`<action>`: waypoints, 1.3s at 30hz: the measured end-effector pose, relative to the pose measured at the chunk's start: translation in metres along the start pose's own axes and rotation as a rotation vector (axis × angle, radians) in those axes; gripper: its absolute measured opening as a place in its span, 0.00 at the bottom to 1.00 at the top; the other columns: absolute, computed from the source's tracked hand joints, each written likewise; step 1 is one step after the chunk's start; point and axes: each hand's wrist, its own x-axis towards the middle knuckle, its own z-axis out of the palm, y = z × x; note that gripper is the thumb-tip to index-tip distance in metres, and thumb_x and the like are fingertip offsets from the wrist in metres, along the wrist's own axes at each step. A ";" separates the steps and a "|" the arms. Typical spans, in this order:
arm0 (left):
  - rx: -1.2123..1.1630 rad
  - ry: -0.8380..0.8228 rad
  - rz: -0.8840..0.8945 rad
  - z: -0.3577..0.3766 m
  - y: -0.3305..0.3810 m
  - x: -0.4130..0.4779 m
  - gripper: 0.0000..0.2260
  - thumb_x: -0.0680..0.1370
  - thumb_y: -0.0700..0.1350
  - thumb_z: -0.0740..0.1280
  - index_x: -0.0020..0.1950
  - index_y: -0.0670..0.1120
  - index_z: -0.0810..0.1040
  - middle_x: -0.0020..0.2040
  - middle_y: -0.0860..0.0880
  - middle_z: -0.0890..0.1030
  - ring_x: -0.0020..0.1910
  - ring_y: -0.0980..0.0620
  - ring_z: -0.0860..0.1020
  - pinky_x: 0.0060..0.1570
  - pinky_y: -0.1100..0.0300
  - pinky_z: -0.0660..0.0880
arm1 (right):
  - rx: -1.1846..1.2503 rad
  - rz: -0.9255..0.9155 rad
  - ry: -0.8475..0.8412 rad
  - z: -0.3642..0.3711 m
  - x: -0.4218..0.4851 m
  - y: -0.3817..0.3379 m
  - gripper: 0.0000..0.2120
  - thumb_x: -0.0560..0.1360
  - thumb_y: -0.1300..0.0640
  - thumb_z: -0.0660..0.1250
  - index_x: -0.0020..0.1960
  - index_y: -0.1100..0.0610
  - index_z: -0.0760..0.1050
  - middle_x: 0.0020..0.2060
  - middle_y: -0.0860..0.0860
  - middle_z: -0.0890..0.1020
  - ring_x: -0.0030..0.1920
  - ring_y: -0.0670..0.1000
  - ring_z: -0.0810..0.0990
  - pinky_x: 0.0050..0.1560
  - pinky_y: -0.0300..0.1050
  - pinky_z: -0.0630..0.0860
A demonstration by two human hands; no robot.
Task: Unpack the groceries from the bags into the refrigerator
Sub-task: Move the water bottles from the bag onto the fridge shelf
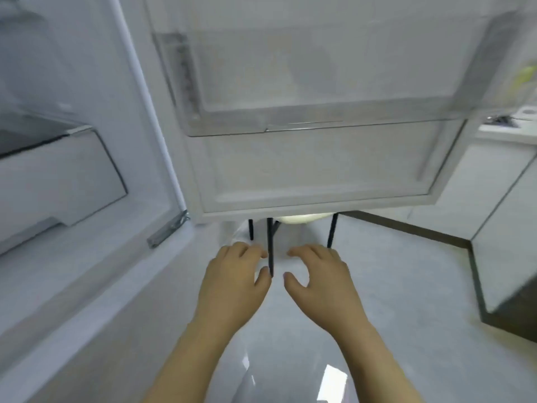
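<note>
The white refrigerator door (319,170) hides most of a pale round seat (302,219) on thin black legs (270,248); only the seat's front rim shows. At the right edge, a yellow-green thing (523,80) is too blurred to identify. Small items on the white counter (505,132) are also too blurred. A pale translucent shape (241,231) just beyond the left hand (232,274) cannot be named. Both forearms run off the bottom edge.

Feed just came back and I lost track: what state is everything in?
Refrigerator door: swung wide open.
Door bin: on the door, contents unclear.
Drawer: pushed in.
Left hand: loosely curled, holding nothing.
Right hand: loosely curled, holding nothing.
</note>
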 end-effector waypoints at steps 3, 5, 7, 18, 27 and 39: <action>-0.040 -0.100 0.131 0.032 0.053 0.005 0.14 0.79 0.49 0.58 0.65 0.53 0.72 0.62 0.55 0.73 0.61 0.55 0.68 0.59 0.64 0.65 | -0.054 0.125 0.063 -0.033 -0.032 0.047 0.19 0.76 0.48 0.60 0.67 0.47 0.68 0.65 0.42 0.70 0.65 0.45 0.65 0.64 0.39 0.60; -0.079 -0.155 0.215 0.055 0.093 0.005 0.14 0.80 0.50 0.58 0.64 0.54 0.71 0.62 0.57 0.72 0.62 0.57 0.68 0.59 0.65 0.65 | -0.070 0.219 0.109 -0.056 -0.057 0.079 0.19 0.76 0.48 0.60 0.66 0.46 0.68 0.64 0.41 0.70 0.65 0.44 0.64 0.63 0.38 0.58; -0.112 -0.210 0.296 0.077 0.137 0.001 0.13 0.80 0.50 0.58 0.64 0.54 0.71 0.62 0.57 0.72 0.62 0.57 0.67 0.58 0.65 0.64 | -0.087 0.309 0.142 -0.079 -0.087 0.110 0.18 0.76 0.48 0.60 0.65 0.46 0.69 0.62 0.41 0.71 0.64 0.44 0.65 0.63 0.38 0.59; -0.243 -0.442 0.656 0.185 0.400 -0.057 0.13 0.80 0.52 0.58 0.64 0.54 0.71 0.62 0.56 0.72 0.62 0.57 0.68 0.58 0.64 0.66 | -0.192 0.754 0.291 -0.230 -0.272 0.257 0.18 0.76 0.48 0.59 0.66 0.45 0.67 0.65 0.40 0.69 0.67 0.43 0.63 0.67 0.41 0.60; -0.296 -0.556 1.018 0.237 0.561 -0.114 0.13 0.80 0.52 0.57 0.63 0.54 0.71 0.61 0.56 0.72 0.59 0.56 0.68 0.59 0.62 0.68 | -0.221 1.054 0.512 -0.310 -0.396 0.318 0.18 0.77 0.48 0.59 0.66 0.44 0.67 0.64 0.39 0.69 0.66 0.43 0.63 0.65 0.38 0.58; -0.410 -0.692 1.451 0.294 0.750 -0.156 0.14 0.80 0.51 0.57 0.65 0.54 0.70 0.63 0.55 0.71 0.62 0.55 0.67 0.60 0.61 0.66 | -0.346 1.380 0.790 -0.399 -0.487 0.395 0.17 0.76 0.50 0.60 0.64 0.45 0.69 0.63 0.40 0.69 0.64 0.44 0.63 0.63 0.38 0.58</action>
